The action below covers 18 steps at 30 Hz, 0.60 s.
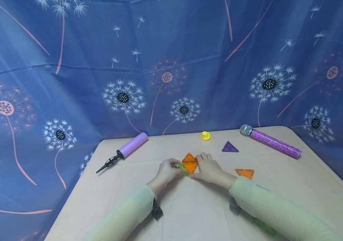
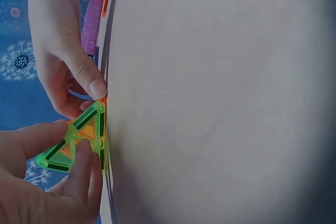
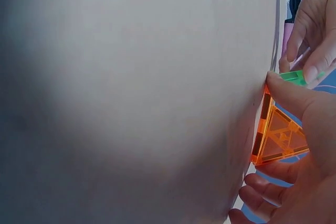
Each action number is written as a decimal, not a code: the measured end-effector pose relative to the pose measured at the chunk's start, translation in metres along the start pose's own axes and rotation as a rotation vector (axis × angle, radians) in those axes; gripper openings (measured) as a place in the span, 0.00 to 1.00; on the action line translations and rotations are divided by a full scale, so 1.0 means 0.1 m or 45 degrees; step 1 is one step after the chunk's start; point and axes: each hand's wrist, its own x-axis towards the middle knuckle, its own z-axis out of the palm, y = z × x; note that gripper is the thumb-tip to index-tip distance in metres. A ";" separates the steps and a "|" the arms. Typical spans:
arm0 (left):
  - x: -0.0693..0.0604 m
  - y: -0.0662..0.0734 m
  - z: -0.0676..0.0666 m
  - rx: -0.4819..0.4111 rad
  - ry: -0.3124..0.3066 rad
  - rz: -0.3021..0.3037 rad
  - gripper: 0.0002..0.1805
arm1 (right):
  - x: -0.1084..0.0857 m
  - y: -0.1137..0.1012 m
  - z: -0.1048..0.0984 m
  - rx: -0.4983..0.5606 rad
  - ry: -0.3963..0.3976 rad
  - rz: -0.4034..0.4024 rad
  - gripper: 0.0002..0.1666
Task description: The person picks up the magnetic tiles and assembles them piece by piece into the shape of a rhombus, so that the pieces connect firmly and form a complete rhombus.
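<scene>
We note the left hand (image 1: 166,172) pinching the green tile (image 2: 72,139) beside orange tiles (image 1: 189,163) the right hand (image 1: 210,169) grips, presumably to steady them.

A blue cloth backdrop (image 1: 201,43) printed with white and pink dandelions fills the upper part of the head view, crossed by creases. Below it spreads a pale beige tabletop (image 1: 195,214). At left of centre a hand pump (image 1: 122,153) with a lilac barrel lies aslant, its black nozzle toward the lower left. A yellow rubber duck (image 1: 205,136) sits near the back edge, just right of centre. At right lies a microphone (image 1: 271,142) with a glittery purple handle, its silver head toward the upper left.
</scene>
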 end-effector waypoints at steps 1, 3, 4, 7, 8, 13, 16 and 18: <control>0.00 0.00 0.00 0.010 0.005 0.008 0.24 | 0.00 0.00 0.00 0.002 0.000 0.002 0.53; 0.01 0.01 0.01 0.013 0.006 0.017 0.23 | 0.00 0.00 0.00 0.011 -0.001 0.002 0.53; 0.01 0.02 0.02 0.018 0.007 0.017 0.23 | 0.00 0.00 0.00 0.013 -0.002 0.003 0.53; 0.04 0.04 0.04 0.048 0.011 0.033 0.25 | 0.00 0.00 -0.01 0.014 -0.004 0.002 0.53; 0.05 0.05 0.04 0.075 0.017 0.046 0.25 | 0.00 0.00 -0.01 0.011 -0.006 0.000 0.53; 0.10 0.07 0.09 0.209 0.055 0.104 0.29 | 0.00 0.00 -0.02 0.008 -0.007 -0.006 0.52; 0.13 0.09 0.11 0.224 0.047 0.106 0.29 | 0.00 0.00 -0.02 0.017 -0.006 -0.008 0.52; 0.15 0.10 0.13 0.254 0.047 0.112 0.29 | 0.00 0.01 -0.02 0.020 -0.006 -0.007 0.52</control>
